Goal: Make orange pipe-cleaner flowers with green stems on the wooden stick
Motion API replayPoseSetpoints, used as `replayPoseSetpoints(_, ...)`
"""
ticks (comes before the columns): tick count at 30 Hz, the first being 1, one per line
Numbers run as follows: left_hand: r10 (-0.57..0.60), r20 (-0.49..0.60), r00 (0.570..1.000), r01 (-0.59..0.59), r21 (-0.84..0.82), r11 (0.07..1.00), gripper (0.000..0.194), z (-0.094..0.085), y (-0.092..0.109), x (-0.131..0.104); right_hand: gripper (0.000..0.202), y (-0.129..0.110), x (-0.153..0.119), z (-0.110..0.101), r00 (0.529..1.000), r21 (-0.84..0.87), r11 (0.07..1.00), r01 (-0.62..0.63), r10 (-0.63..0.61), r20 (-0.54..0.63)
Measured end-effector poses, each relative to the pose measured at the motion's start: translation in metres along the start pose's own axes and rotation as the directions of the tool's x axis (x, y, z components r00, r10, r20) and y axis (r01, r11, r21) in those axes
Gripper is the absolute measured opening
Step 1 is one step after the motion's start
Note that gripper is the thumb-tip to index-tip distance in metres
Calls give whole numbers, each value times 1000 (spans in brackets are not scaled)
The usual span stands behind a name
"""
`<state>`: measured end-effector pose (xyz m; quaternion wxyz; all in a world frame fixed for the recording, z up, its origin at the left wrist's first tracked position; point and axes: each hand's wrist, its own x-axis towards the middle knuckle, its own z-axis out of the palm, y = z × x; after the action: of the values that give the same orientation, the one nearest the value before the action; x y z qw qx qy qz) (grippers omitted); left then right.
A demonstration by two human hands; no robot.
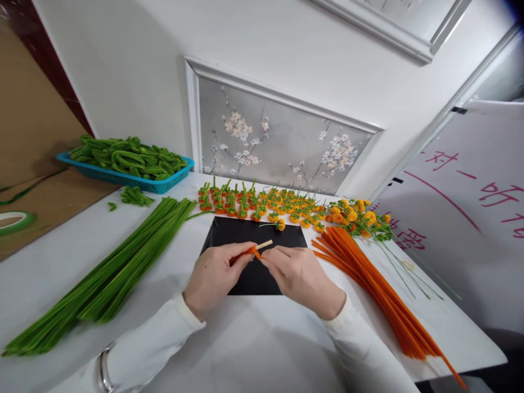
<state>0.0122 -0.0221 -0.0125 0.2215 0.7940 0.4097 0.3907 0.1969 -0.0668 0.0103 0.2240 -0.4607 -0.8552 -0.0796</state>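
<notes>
Above a black mat (254, 278), my two hands meet with fingertips close together. My left hand (219, 270) pinches a thin pale stick (265, 244) with an orange pipe cleaner (256, 252) bent around it. The pipe cleaner's other end is pinched by my right hand (301, 273). Just beyond them, one small yellow pipe-cleaner flower (280, 224) with a thin stem lies at the mat's far edge. A bundle of orange pipe cleaners (376, 289) rests to the right of my right hand.
Long green pipe cleaners (110, 267) lie at left. Behind them, a blue basket (164, 184) holds looped green pieces (131, 155). Rows of small orange and yellow flowers (249, 203) stand along the wall, with a yellow flower pile (352, 215) at right. Green tape (18, 222) sits far left.
</notes>
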Motion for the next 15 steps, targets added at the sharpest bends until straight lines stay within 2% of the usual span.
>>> replayPoseSetpoints(5,138,91,986,-149,129,980,22,-1,10,-3,24,4,1,-1,997,102,994,-40,47,-65)
replayPoseSetpoints(10,171,88,981,-182,132,974,21,1,11,-5,22,6,4,-5,982,320,943,-92,140,-130)
replayPoseSetpoints(13,180,92,979,-189,100,977,20,2,10,-5,20,9,6,-5,970,422,893,-159,222,-103)
replayPoseSetpoints(15,173,106,979,-183,94,979,19,2,11,-5,22,11,7,-3,960,495,838,-227,279,-33)
